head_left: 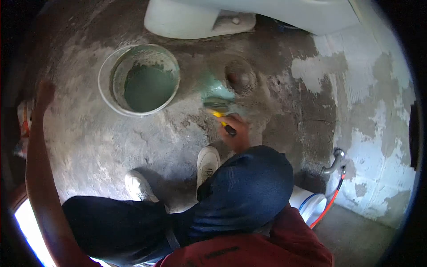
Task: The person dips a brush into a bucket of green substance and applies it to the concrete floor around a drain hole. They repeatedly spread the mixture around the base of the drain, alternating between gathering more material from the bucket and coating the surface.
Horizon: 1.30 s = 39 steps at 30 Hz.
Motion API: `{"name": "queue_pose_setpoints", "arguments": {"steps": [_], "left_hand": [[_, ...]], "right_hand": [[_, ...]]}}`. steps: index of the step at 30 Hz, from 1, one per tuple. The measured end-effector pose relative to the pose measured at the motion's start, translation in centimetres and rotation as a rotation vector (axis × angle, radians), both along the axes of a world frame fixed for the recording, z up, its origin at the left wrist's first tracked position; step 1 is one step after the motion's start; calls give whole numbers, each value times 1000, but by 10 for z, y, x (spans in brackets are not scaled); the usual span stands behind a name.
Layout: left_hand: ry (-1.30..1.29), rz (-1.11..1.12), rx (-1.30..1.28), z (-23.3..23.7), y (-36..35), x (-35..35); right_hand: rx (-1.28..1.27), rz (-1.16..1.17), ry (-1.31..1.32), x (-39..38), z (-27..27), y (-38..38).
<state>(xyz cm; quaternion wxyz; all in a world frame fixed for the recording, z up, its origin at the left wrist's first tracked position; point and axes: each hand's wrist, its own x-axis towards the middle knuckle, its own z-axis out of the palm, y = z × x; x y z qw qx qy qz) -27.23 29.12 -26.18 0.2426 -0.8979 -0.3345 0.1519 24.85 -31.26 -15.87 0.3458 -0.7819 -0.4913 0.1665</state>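
Note:
My right hand (236, 132) is wrapped round the yellow and black handle of a wide paint brush (215, 113). The brush's dark head presses on the floor, at the lower edge of a wet pale-green patch (217, 88). Just beyond, to the right of that patch, is a round drain hole (239, 76) in the concrete. A white-rimmed bucket (103, 84) stands left of the brush with green-grey coating (150, 89) inside. Off at the far left, my left hand (44, 92) is away from the bucket, its fingers too dim to make out.
A white toilet (187, 22) stands at the top. On the right, a patchy wall (378, 129) carries a metal tap (333, 163) with a red hose (330, 204). A white container (309, 204) lies by my knee. My shoes (208, 161) are on the rough concrete floor.

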Motion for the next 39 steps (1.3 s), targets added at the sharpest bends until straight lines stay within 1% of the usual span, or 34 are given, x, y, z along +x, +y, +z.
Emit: {"name": "queue_pose_setpoints", "arguments": {"steps": [1,2,3,5,6,7,8,10,13,14,16,17,19,20,21,23,24,27,29,30,31,32,33,34,36,37,38,39], "left_hand": [[-192,33,-35,-14,10,-16],[-265,119,-107,-13,12,-16],[-342,205,-172,-13,13,-16],[-249,488,-363,14,4,-2],[-299,557,-382,25,-6,2],[-362,574,-385,33,-16,5],[-416,565,-384,36,-20,3],[-489,554,-382,36,-21,-1],[-532,544,-388,32,-21,-8],[-539,538,-389,31,-20,-11],[-552,527,-389,29,-18,-13],[-561,520,-388,30,-15,-13],[-580,508,-387,37,-15,-6],[-584,504,-393,31,-12,-10],[-590,500,-391,36,-14,-4],[-597,495,-403,29,-11,-9],[-606,487,-404,36,-12,-2],[-635,466,-429,37,-14,-5],[-646,446,-437,43,-17,-7],[-663,453,-441,27,-4,-20],[-679,459,-445,11,10,-34],[-682,501,-464,10,11,-34],[-685,544,-483,8,12,-35],[-674,621,-515,17,7,-28],[-499,556,-429,23,4,-23],[-334,412,-314,-3,29,-50],[-215,289,-236,-10,34,-58],[-104,164,-143,-16,39,-66]], "right_hand": [[32,8,8,-3,0,4],[63,22,15,-3,0,7],[50,-16,41,-3,0,3],[73,-79,55,8,-8,-21],[84,-107,63,17,-12,-35],[84,-220,55,25,-10,-50],[83,-333,46,35,-8,-65],[56,-376,-152,66,-26,-101],[71,-418,-268,84,-13,-120],[48,-405,-291,83,-12,-124],[4,-382,-338,69,6,-117],[102,-357,-306,65,-13,-118],[301,-306,-249,57,-67,-116],[261,-222,-152,45,-64,-105],[220,-136,-55,32,-56,-92],[133,-81,40,13,-48,-74],[92,-57,86,9,-43,-69],[57,-2,79,25,-18,-73],[36,-62,47,48,-9,-86],[25,-90,33,63,-3,-95],[88,-132,-40,88,-18,-110],[150,-172,-112,112,-36,-126],[101,-225,-150,123,-31,-132],[53,-278,-187,130,-24,-135],[1,-354,-229,132,-11,-133],[-7,-378,-234,123,5,-127],[-15,-404,-239,114,11,-124],[14,-385,-185,106,2,-124]]}}
